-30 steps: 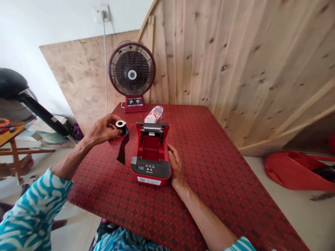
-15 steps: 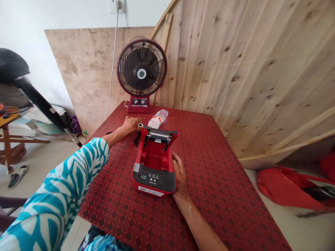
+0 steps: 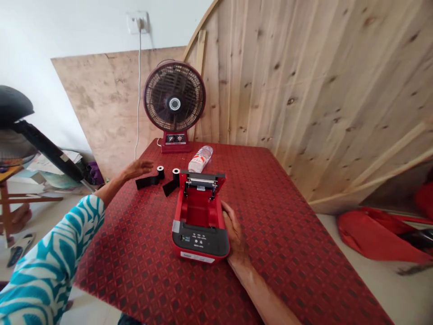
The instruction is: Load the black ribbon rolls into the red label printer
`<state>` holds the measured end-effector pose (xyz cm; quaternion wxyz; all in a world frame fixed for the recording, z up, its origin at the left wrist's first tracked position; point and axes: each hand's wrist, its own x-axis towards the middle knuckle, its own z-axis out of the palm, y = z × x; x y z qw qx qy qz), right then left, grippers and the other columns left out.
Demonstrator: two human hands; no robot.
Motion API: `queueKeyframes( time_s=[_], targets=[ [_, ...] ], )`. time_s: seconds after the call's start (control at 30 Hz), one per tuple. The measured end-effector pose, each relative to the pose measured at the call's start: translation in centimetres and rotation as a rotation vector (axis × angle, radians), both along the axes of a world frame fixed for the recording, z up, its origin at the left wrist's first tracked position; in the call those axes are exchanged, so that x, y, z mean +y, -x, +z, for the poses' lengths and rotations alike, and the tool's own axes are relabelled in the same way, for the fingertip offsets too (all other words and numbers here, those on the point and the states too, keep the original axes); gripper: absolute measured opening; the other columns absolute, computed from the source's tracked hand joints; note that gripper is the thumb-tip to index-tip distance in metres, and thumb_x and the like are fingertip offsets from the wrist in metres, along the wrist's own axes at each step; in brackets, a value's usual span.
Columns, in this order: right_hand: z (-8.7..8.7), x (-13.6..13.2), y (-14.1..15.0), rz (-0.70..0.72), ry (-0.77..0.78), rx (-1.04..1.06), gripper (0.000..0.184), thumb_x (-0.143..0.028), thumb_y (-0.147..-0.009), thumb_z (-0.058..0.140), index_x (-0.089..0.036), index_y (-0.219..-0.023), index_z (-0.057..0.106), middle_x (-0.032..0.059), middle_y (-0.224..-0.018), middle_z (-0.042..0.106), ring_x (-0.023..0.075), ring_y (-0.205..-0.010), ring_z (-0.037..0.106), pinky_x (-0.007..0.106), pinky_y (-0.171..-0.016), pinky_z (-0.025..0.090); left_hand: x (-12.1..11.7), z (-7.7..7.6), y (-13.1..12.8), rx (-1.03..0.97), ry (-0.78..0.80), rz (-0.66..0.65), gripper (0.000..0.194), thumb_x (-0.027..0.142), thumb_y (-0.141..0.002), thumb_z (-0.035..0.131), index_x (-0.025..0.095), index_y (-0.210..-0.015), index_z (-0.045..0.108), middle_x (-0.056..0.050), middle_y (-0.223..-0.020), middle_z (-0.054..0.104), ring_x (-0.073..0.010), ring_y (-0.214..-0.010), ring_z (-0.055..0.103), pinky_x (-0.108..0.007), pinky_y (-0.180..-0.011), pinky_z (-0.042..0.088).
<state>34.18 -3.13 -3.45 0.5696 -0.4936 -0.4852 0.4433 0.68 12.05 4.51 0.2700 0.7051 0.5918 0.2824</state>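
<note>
A red and black thermal printer (image 3: 201, 241) sits on the table with its lid (image 3: 203, 181) raised, and its red paper bay is bare. My right hand (image 3: 236, 234) grips the printer's right side, fingers along the edge. At the left, my left hand (image 3: 138, 168) hovers with fingers stretched out and nothing in them. Just right of it stands a small black roll (image 3: 160, 171) with a white core, its loose black end lying on the table. A second black roll (image 3: 176, 174) stands beside the raised lid, its end also trailing.
Behind the printer lies a clear plastic bottle (image 3: 200, 159). A dark red table fan (image 3: 174, 104) stands at the back of the red patterned table (image 3: 287, 234), its cord running to a wall socket (image 3: 138, 22). A black pedestal fan (image 3: 47, 144) is on the left.
My left hand has drawn back to the left from beside the lid and opened, uncovering both black rolls. My right hand stays on the printer. The view has shifted slightly.
</note>
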Motion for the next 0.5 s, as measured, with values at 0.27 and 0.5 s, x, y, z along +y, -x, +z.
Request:
queueKeyframes(
  time_s=[0.27, 0.5],
  targets=[
    [-0.3, 0.4, 0.0, -0.022, -0.026, -0.039, 0.046, -0.054, -0.086, 0.045, -0.027, -0.121, 0.058, 0.0058, -0.131, 0.06, 0.024, -0.125, 0.051, 0.045, -0.109, 0.036, -0.4, -2.2, -1.0, -0.177, 0.109, -0.083, 0.043, 0.029, -0.06, 0.073, 0.018, -0.102, 0.067, -0.004, -0.096, 0.074, -0.0233, -0.094, 0.066, -0.034, -0.087, 0.049],
    [-0.1, 0.3, 0.2, -0.02, -0.028, -0.017, 0.044, -0.05, -0.087, 0.046, -0.026, -0.121, 0.059, 0.0057, -0.13, 0.061, 0.0242, -0.122, 0.053, 0.045, -0.107, 0.038, -1.4, -2.4, -1.4, -0.306, 0.119, -0.023, 0.044, 0.042, -0.052, 0.08, 0.016, -0.082, 0.061, -0.004, -0.083, 0.072, -0.0211, -0.083, 0.066, -0.032, -0.079, 0.051]
  ],
)
